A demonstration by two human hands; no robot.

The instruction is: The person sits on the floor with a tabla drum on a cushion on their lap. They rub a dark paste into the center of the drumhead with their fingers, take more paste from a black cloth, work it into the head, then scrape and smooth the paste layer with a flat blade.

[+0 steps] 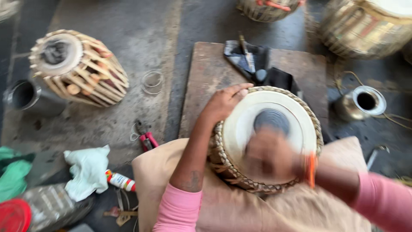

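1. Grey concrete floor [128,25], pretty dusty and stained.
2. A wooden board [206,86] lies flat on it, with a dark cloth [253,60] on top.
3. Left side: a strapped drum [77,66] on its side, a steel cup [25,96], a clear glass [152,81].
4. Nearer: red-handled pliers [146,138], a white rag [88,169], a small tube [121,181].
5. Right: a brass pot [360,103].

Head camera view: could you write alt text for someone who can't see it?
Seen from above, a person in pink sleeves holds a small hand drum on a cushioned lap, the left hand gripping its woven rim and the right hand blurred over the drumhead. Another drum, metal cups, a white cloth and red-handled pliers lie around on the grey floor.
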